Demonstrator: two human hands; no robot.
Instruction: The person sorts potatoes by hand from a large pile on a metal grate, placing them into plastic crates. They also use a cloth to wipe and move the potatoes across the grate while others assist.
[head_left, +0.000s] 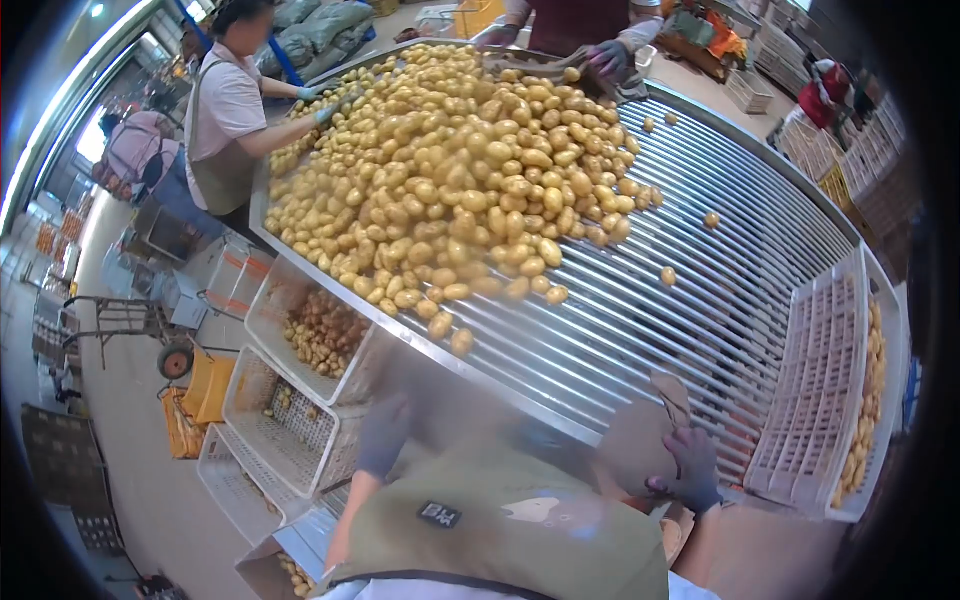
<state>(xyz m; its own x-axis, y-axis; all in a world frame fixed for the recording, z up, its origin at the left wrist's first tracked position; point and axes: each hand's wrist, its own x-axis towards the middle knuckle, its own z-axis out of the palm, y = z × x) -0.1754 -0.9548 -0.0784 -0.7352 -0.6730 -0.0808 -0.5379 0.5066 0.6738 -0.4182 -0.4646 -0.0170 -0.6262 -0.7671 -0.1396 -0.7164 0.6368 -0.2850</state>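
Potatoes [440,180] heaped at left end of barred metal table [700,290]. Your left hand [385,440] and right hand [692,470] apart, near edge; can't tell grip. Apron patch [439,514] unreadable. White crates [300,452], pale floor [135,420].

One table [690,310] at the centre; one heap of potatoes [450,190], too many to count, plus four loose potatoes [712,220] to its right. Three white crates [305,425] lower left, one crate [810,390] far right. Two gloved hands [693,468] below centre.
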